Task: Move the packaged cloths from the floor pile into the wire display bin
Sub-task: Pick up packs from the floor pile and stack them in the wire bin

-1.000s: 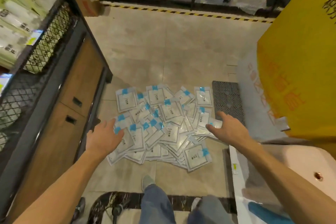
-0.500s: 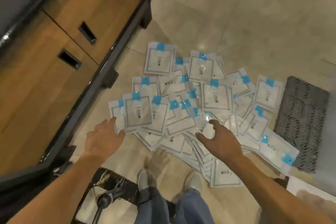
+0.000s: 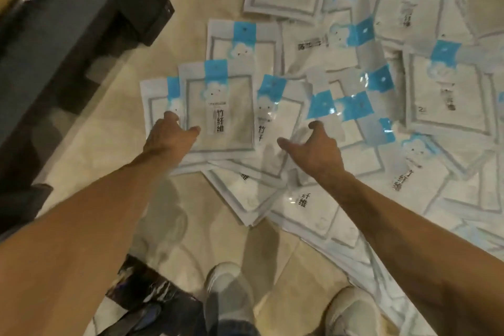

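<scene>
Here, the left hand [image 3: 169, 139] and right hand [image 3: 313, 150] spread wide, empty, over the packaged cloths [image 3: 218, 106] by the pile's near edge.

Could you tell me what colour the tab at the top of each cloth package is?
Bright blue tab, clearest in the head view.

Single head-worn wide-angle camera looking steeply down, slightly forward, sitting close over floor [image 3: 114, 106]. Frame taking in packaged cloths [image 3: 341, 68] across upper and right area, both forearms entering from bottom corners, own shoes [image 3: 226, 284] showing at bottom edge, dark cabinet base [image 3: 81, 16] cutting across upper left.
</scene>
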`<state>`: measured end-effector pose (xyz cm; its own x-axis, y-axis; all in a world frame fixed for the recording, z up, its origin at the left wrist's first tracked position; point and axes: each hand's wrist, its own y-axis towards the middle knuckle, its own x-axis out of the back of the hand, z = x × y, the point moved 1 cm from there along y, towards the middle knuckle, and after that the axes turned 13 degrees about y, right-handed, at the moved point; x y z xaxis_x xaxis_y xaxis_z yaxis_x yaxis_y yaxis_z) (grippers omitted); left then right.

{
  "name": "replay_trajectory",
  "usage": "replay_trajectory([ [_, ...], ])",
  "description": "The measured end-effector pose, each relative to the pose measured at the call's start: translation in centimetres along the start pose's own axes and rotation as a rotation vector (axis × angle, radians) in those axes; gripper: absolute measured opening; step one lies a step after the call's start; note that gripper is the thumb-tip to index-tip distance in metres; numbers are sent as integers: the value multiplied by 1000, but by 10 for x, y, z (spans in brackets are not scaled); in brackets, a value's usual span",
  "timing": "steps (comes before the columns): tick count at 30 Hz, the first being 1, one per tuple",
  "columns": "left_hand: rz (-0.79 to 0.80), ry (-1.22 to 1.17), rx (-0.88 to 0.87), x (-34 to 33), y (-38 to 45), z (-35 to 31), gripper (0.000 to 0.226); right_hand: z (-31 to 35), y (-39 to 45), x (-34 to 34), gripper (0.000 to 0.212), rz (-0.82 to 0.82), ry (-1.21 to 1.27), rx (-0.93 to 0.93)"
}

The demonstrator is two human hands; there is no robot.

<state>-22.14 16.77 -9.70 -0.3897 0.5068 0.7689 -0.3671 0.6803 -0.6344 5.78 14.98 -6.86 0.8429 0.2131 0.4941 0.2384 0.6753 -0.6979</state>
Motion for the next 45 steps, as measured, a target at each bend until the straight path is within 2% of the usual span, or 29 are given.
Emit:
replay_trajectory([
  [3,32,-116,129,-19,31,-4,110,-3,20,-19,96,-106,-6,-6],
  [5,45,-162,205,-25,42,-9,136,-4,30,-25,95,-149,-22,-4],
  [6,52,-195,221,-27,46,-10,142,-4,33,-27,91,-164,-17,-11],
  [8,63,-226,234,-28,50,-11,127,-6,42,-28,74,-179,45,-34],
  [10,52,-287,195,-28,52,-7,92,-9,46,-26,39,-156,152,-31],
  [15,-2,-602,94,-24,30,9,36,-13,35,-11,14,-37,548,30],
  [18,-28,-777,7,-3,1,16,38,-8,20,12,22,-21,712,82],
  [21,-31,-868,-38,28,-31,24,44,4,-1,48,28,-37,696,100],
  [26,-34,-975,-63,101,-97,20,50,49,-57,126,31,3,740,109],
  [31,-66,-1045,-48,198,-183,-5,41,116,-144,224,20,61,815,90],
  [34,-72,-1116,-98,266,-249,-22,42,163,-207,279,24,57,839,84],
  [38,-103,-1143,-102,367,-338,-33,40,229,-296,349,39,46,848,102],
  [41,-121,-1112,-161,450,-407,-31,39,281,-365,395,32,97,847,143],
  [45,-141,-1067,-259,541,-497,-14,39,341,-453,439,33,180,818,211],
])
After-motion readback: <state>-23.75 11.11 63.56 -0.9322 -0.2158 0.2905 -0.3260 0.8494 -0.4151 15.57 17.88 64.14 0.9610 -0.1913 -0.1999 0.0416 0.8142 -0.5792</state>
